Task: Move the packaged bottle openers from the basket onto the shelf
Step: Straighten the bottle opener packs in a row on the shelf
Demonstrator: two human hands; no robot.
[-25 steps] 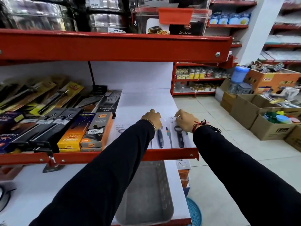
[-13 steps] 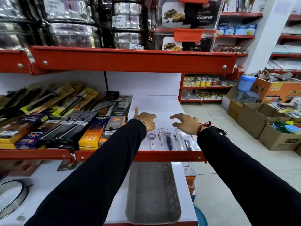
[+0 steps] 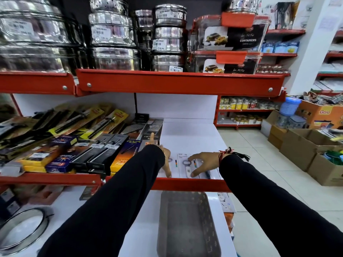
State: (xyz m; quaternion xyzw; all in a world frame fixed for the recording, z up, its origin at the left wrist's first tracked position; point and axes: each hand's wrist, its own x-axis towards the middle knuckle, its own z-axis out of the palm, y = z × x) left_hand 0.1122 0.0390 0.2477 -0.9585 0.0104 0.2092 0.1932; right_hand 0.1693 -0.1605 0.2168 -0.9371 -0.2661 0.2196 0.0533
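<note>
hands: left hand (image 3: pixel 165 160), right hand (image 3: pixel 201 162) fingers spread flat on packaged bottle openers (image 3: pixel 187 166), gripping nothing | shelf (image 3: pixel 191 138) bare behind, packs at red front lip | basket (image 3: pixel 187 227) below

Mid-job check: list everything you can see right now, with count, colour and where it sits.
packaged bottle openers: at least three, white cards, front of middle shelf
basket: one, grey, looks empty, lower shelf
shelf: white deck, red front edge
steel tins: many, silver, top shelf
containers: two, clear with orange lids, top shelf right
boxed utensils: many, black and yellow, middle shelf left
cardboard boxes: several, brown, floor right
left hand: on the cards
right hand: spread over an opener
</note>
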